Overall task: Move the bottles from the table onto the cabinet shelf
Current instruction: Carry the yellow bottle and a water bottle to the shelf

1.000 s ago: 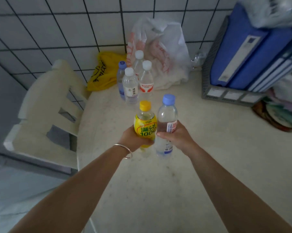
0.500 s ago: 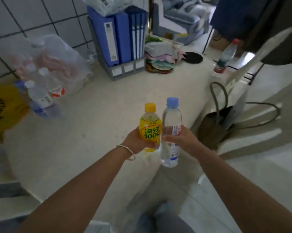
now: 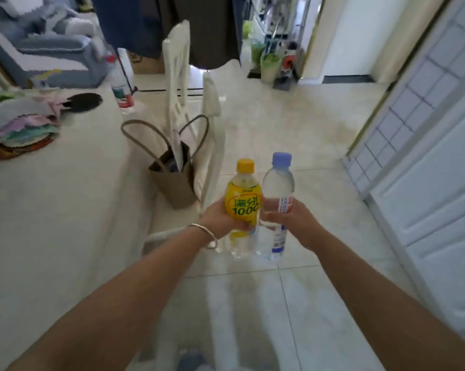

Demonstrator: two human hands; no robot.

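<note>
From the head camera, the left hand (image 3: 220, 216) is wrapped around a stubby, rounded plastic bottle with a yellow cap (image 3: 243, 199), its glossy yellow label printed with green characters and "1000"; the clear lower part shows below the fingers. The right hand (image 3: 292, 220) grips a taller, slimmer clear water bottle with a pale blue cap (image 3: 278, 194), a white and blue label partly covered by the fingers. Both bottles stand upright, side by side and touching or nearly so, held in the air over a shiny pale tiled floor (image 3: 292, 124). A thin metal bangle (image 3: 206, 231) circles the left wrist. To the left lies the pale speckled table (image 3: 52, 210), blurred by motion. A white slatted chair (image 3: 188, 103) stands at its edge with a brown fabric tote bag (image 3: 175, 180) on the seat. Another bottle (image 3: 121, 84) on the table's far end is smeared and hard to read. No cabinet shelf can be made out.
</note>
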